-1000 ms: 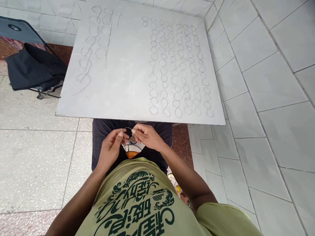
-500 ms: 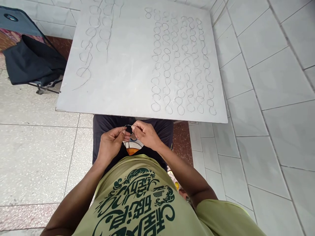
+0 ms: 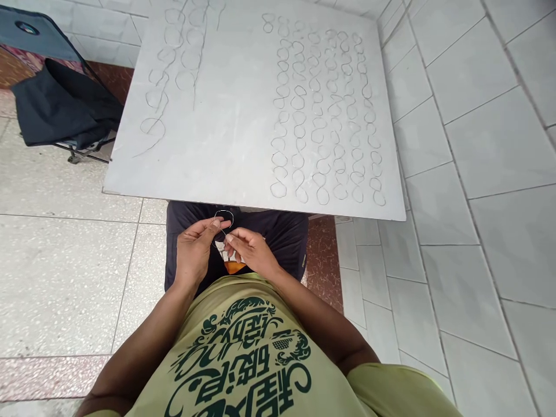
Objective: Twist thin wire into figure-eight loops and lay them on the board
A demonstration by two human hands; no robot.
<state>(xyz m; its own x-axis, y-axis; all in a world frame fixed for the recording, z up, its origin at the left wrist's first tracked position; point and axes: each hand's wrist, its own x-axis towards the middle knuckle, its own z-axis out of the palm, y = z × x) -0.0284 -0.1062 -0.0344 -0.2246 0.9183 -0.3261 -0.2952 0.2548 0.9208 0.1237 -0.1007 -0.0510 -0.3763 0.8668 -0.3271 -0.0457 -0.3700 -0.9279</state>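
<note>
A thin wire [image 3: 233,218], bent into a round loop with a curving lower part, is held over my lap below the table edge. My left hand [image 3: 194,246] pinches it at the left side of the loop, between thumb and forefinger. Lower and to the right, my right hand [image 3: 252,250] grips the wire with thumb and fingertips. Several figure-eight wire pieces [image 3: 299,97] lie in columns on the right of the white tabletop [image 3: 230,133]. Longer looped wires [image 3: 153,125] lie on the left part.
A folding chair with dark cloth [image 3: 65,107] stands left of the table. White wall tiles [image 3: 469,162] run along the right side. Something orange [image 3: 234,267] shows between my legs, mostly hidden.
My right hand has moved down from the top of the loop to the wire's lower part. The loop now stands higher above my left fingers. The view has shifted slightly.
</note>
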